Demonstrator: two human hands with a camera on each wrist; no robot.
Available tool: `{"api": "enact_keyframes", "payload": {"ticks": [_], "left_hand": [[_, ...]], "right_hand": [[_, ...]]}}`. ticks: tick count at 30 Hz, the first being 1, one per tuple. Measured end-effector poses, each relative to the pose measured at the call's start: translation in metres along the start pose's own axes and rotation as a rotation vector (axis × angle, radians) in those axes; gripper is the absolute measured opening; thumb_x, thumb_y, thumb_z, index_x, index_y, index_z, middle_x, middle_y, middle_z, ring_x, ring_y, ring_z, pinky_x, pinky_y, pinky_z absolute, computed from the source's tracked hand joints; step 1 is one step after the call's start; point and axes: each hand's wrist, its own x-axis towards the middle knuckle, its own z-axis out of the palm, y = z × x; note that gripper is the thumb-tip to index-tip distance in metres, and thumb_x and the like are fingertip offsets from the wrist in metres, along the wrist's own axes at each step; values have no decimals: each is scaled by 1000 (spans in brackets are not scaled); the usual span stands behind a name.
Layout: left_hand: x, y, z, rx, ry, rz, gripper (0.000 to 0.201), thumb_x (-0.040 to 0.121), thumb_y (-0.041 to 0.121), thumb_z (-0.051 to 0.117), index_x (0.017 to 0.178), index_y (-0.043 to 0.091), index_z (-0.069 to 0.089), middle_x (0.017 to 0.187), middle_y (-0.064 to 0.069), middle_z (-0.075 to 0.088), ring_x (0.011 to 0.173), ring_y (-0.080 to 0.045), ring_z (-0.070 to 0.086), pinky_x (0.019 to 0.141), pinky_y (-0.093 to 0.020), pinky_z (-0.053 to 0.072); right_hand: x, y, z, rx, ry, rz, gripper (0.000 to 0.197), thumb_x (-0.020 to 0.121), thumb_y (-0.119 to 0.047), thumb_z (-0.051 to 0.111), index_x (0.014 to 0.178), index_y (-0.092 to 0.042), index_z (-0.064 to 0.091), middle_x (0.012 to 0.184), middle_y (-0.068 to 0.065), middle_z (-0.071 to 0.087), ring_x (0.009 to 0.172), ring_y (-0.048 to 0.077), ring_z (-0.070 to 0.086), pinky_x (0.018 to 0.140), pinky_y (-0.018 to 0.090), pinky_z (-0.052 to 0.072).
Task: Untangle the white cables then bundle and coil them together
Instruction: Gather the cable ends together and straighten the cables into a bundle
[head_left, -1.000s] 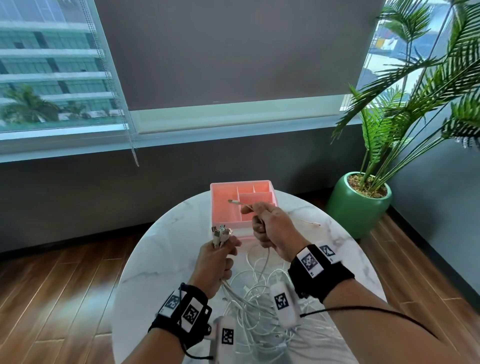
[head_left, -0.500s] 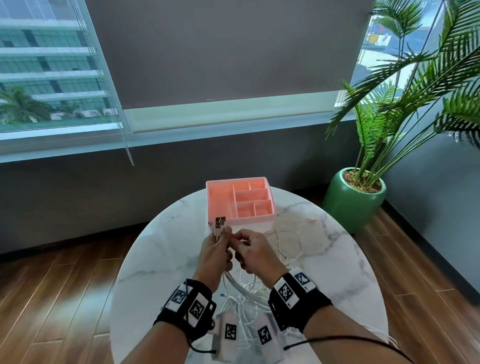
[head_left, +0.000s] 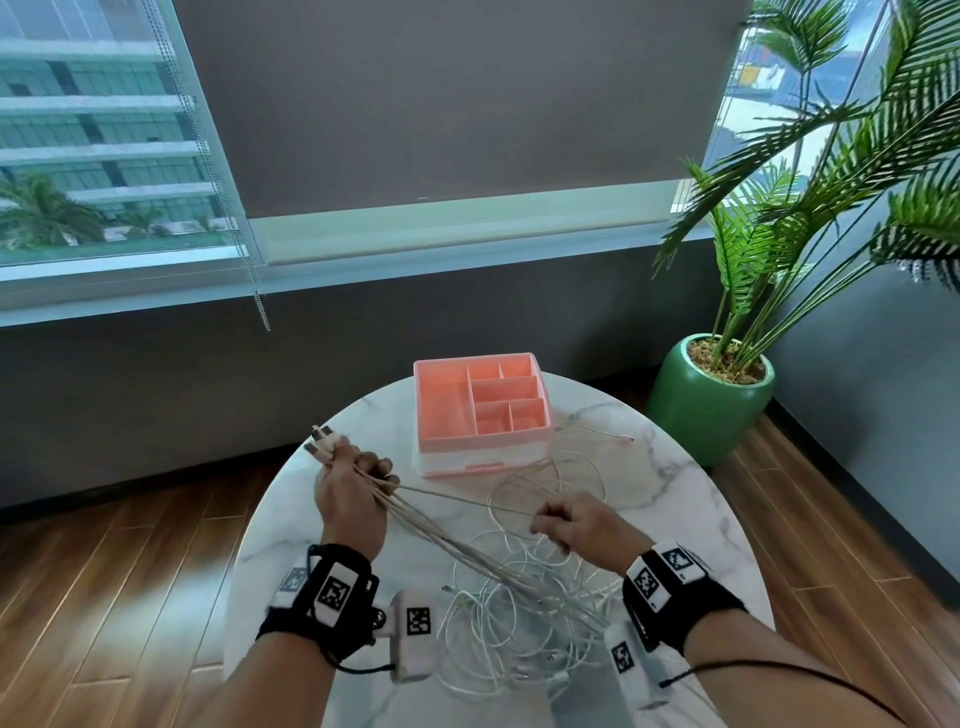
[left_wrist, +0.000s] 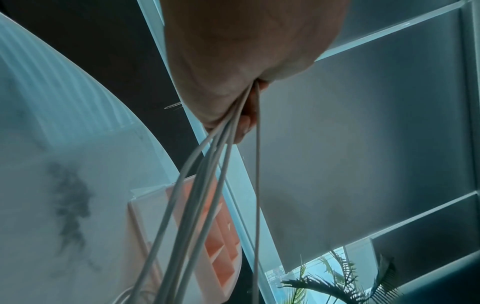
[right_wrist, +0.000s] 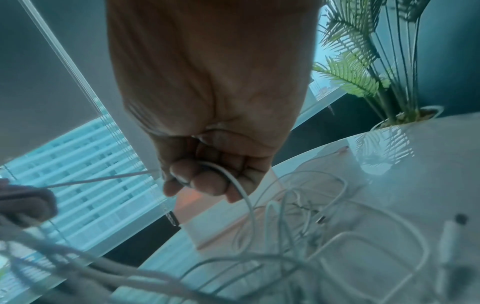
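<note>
Pulling harder could cinch the loose white cables (head_left: 519, 623) heaped on the near surface (head_left: 701, 493) into a knot. Right hand (head_left: 576, 527) pinches 1 strand; left hand (head_left: 348, 488) grips roughly 5 plug ends (count unclear), which might slip. Beyond, taut strands could drag the pink organizer (head_left: 480, 410).

The cables (head_left: 524, 597) are white, though the taut strands near the left hand (head_left: 348, 493) look faintly beige, perhaps only from the light. The desk (head_left: 675, 499) is white marble with thin grey veining. The organiser tray (head_left: 480, 410) is salmon pink above a paler, whitish base. Both wrist straps (head_left: 685, 608) are black and carry white tags with black square-code patterns. The plant pot (head_left: 701, 410) is glossy green; the floor (head_left: 104, 597) is reddish-brown wood planks.
</note>
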Motion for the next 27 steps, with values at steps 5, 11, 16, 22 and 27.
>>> {"api": "enact_keyframes", "payload": {"ticks": [5, 11, 16, 22, 27], "left_hand": [[-2, 19, 0, -122, -26, 20, 38, 106, 39, 39, 72, 21, 39, 60, 3, 35, 43, -13, 36, 46, -25, 45], [-3, 28, 1, 19, -99, 58, 43, 105, 43, 41, 67, 23, 36, 59, 4, 34, 41, -9, 25, 40, -18, 17], [-16, 13, 12, 205, -181, 18, 44, 105, 40, 45, 66, 22, 32, 55, 5, 30, 40, -8, 23, 40, -17, 16], [-30, -6, 26, 305, -332, 11, 38, 104, 25, 50, 70, 22, 35, 55, 5, 27, 41, -8, 21, 41, -17, 16], [-35, -14, 34, 407, -424, 91, 23, 95, 15, 64, 76, 16, 52, 53, 6, 32, 42, -8, 24, 39, -18, 23]], "right_hand": [[-1, 36, -23, -247, 86, 120, 17, 94, -16, 60, 82, -25, 68, 77, -6, 70, 75, 11, 65, 81, 32, 53], [1, 23, -35, -232, 291, 130, 19, 99, -17, 54, 83, -23, 61, 86, -1, 69, 72, 11, 60, 63, 22, 43], [13, -75, -57, 416, 454, -135, 19, 105, -18, 47, 92, -8, 56, 86, 21, 69, 58, 28, 67, 52, 34, 53], [2, -177, -65, 648, 371, -388, 15, 102, -11, 50, 98, -1, 60, 92, 23, 69, 83, 41, 71, 74, 42, 61], [2, -177, -35, 407, 161, -292, 21, 101, -5, 51, 98, 14, 61, 87, 26, 69, 78, 36, 70, 80, 50, 59]]}}
